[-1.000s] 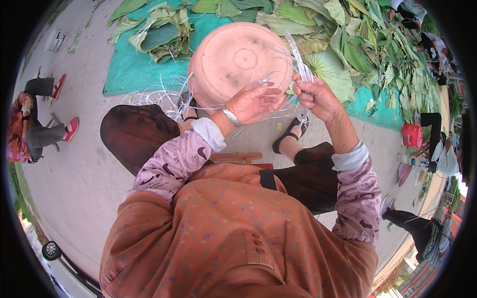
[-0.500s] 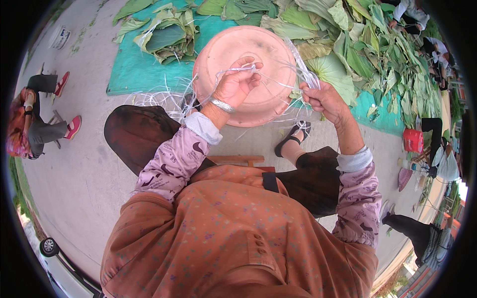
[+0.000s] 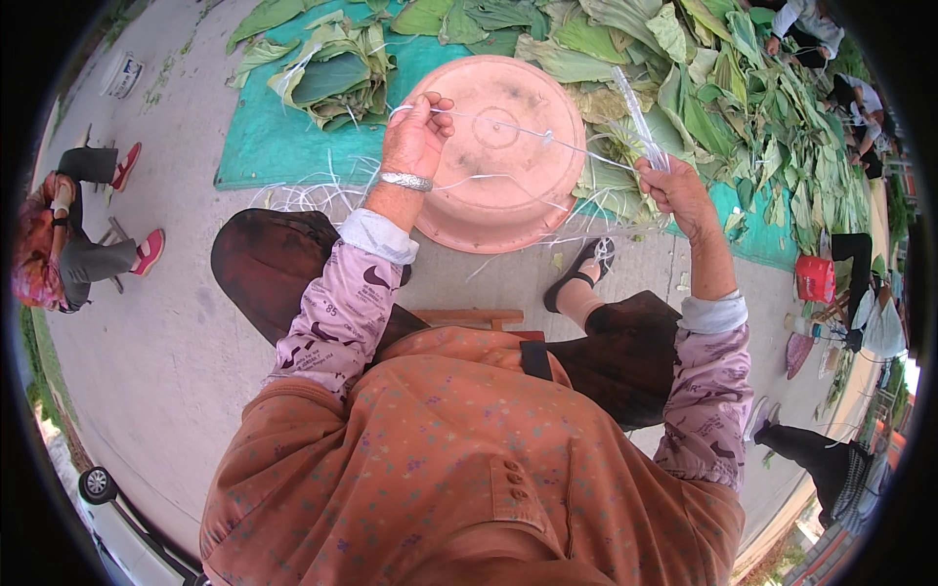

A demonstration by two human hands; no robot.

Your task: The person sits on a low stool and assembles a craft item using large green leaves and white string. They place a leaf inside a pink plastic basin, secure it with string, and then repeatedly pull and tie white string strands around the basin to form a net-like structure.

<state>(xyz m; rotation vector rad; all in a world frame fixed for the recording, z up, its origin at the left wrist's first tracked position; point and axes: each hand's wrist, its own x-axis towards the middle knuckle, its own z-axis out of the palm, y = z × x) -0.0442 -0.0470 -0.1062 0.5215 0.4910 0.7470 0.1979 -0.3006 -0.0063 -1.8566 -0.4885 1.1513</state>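
My left hand (image 3: 418,137) pinches one end of a thin white plastic string (image 3: 503,124) above the left rim of a pink round basin (image 3: 508,200). The basin looks upturned, its ringed base facing up. A small knot or loop shows partway along the string, which runs taut across to my right side. My right hand (image 3: 674,190) is closed round a bundle of clear-white plastic strips (image 3: 635,117), whose ends stick up past the fingers. Another loose strand lies over the basin's lower part.
Large green leaves (image 3: 723,107) are heaped at the far right on a teal sheet (image 3: 254,146); a rolled leaf bundle (image 3: 337,73) lies farther left. Loose white strips (image 3: 318,195) spread near my left knee. A seated person (image 3: 73,230) is at left; other people sit along the right.
My hands have moved apart, the left going left and the right going right. The string between them is now stretched taut, with a small knot showing in it.
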